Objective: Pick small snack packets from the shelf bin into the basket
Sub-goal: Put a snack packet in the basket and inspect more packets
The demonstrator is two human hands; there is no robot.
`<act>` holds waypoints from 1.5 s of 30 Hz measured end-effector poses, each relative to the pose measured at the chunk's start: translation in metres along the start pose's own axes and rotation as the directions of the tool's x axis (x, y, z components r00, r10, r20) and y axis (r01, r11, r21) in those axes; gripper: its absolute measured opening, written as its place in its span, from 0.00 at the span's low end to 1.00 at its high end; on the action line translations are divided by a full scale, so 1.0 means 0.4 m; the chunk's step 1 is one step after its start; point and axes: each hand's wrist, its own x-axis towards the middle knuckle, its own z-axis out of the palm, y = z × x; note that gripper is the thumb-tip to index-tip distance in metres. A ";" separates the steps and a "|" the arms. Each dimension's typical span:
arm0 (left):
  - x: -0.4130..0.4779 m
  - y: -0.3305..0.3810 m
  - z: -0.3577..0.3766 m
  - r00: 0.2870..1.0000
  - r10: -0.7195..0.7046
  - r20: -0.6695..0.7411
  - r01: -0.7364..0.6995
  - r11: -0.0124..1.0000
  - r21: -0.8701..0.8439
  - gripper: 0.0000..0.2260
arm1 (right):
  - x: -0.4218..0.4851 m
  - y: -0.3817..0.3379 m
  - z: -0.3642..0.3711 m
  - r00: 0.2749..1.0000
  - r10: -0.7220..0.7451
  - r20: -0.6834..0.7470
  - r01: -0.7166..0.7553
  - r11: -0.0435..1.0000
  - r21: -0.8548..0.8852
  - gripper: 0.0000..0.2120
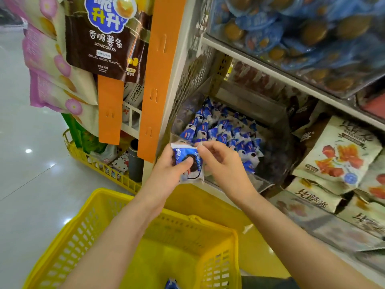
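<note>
A clear shelf bin holds a heap of several small blue-and-white snack packets. In front of the bin's near edge, my left hand grips one blue-and-white snack packet, thumb across its front. My right hand pinches the same packet's upper right edge with its fingertips. Both hands hover above the far rim of a yellow plastic basket. One blue packet lies at the basket's bottom, cut off by the frame's lower edge.
An orange upright strip and hanging potato stick bags stand left of the bin. Larger beige snack bags fill the shelf to the right. Another yellow basket with goods sits on the floor at left. A shelf of blue packs overhangs the bin.
</note>
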 end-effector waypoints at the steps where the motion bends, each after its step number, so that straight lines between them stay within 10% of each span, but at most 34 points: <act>1: -0.006 -0.003 -0.001 1.000 0.011 0.004 -0.012 1.000 0.005 0.13 | -0.008 0.001 0.001 1.000 0.021 0.001 -0.021 0.999 0.030 0.11; 7: -0.031 -0.022 -0.003 1.000 0.020 -0.007 -0.019 1.000 0.019 0.09 | -0.051 0.017 0.011 0.984 0.165 0.064 -0.177 0.932 0.317 0.05; 22: -0.059 -0.042 0.010 0.988 0.045 -0.151 -0.035 0.997 0.068 0.06 | -0.079 0.045 0.012 0.998 0.051 0.044 -0.063 0.936 0.346 0.05; 30: -0.074 -0.067 0.014 0.987 -0.076 -0.145 0.087 0.994 0.072 0.07 | -0.112 0.070 0.003 0.925 -0.379 0.021 0.371 0.890 -0.265 0.03; 37: -0.085 -0.078 0.004 0.982 -0.185 -0.044 0.190 0.969 0.157 0.15 | -0.113 0.079 -0.024 0.984 0.102 -0.143 -0.076 0.981 0.178 0.03; 45: -0.088 -0.073 -0.029 0.985 0.036 -0.167 0.024 0.938 0.345 0.06 | -0.136 0.097 -0.048 0.892 0.300 0.339 -0.373 0.911 0.175 0.14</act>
